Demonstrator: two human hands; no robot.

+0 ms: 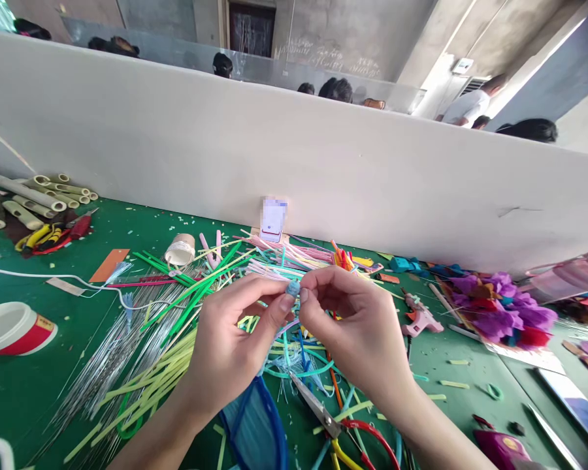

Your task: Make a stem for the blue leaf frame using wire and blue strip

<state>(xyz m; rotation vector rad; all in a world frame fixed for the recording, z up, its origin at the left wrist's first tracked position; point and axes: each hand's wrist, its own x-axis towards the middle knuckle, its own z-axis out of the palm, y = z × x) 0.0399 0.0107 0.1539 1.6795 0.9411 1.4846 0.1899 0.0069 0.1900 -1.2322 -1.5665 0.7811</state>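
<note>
In the head view my left hand (242, 329) pinches a small light-blue rolled piece (293, 288) between thumb and forefinger. My right hand (355, 320) is closed in a pinch right beside it; what its fingertips hold, if anything, is too small to make out. Below the hands lies a blue leaf-shaped piece (257, 424) with a dark blue rim. Scissors (323, 411) with red and yellow handles rest partly opened under my right wrist, close to light-blue frayed threads (306, 369).
Pipe-cleaner-like green strips (176, 362) and thin wires (112, 352) cover the left middle. Pliers (44, 236), bamboo tubes (53, 192) and a paper cup (17, 329) stand left. A pink glue gun (421, 316) and purple flowers (504, 310) lie right. A phone (273, 219) leans against the white partition (176, 130).
</note>
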